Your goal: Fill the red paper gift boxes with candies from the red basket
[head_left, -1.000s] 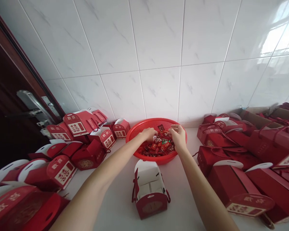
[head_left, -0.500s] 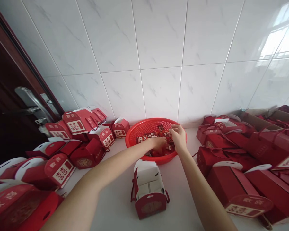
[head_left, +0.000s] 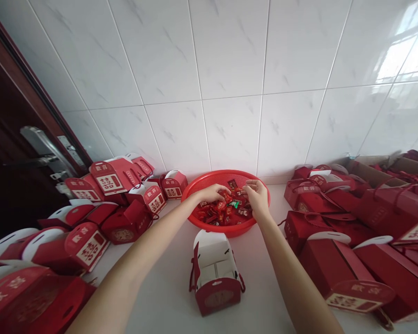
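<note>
My left hand (head_left: 212,192) reaches over the sweets (head_left: 228,211) in the basket (head_left: 242,228), its fingers bent down and touching the pile; whether they pinch one, I cannot tell. My right hand (head_left: 258,200) is at the basket's right side, its fingers loosely curled inward, and I cannot tell if anything sits between them.

With sweets this small and loose, I do best to part them lightly with my fingertips and pinch one by its body, as a wrapper end could slip. Pressing hard would likely bury the lower ones. My right forearm passes beside the box (head_left: 218,297), so lifting my wrists over its flap seems wise; a brush could shift it.

The sweets lie jumbled low in the centre of the frame, mostly in shiny red wrappers, with darker ones and a bright green one (head_left: 234,204) among them. The basket is red, round and meshed, close to the wall (head_left: 230,139). Just in front, the box stands upright and open on the tabletop (head_left: 167,287), dark red outside and white inside, a cord at each side. More red boxes (head_left: 127,225) crowd the lower left and lower right.
</note>
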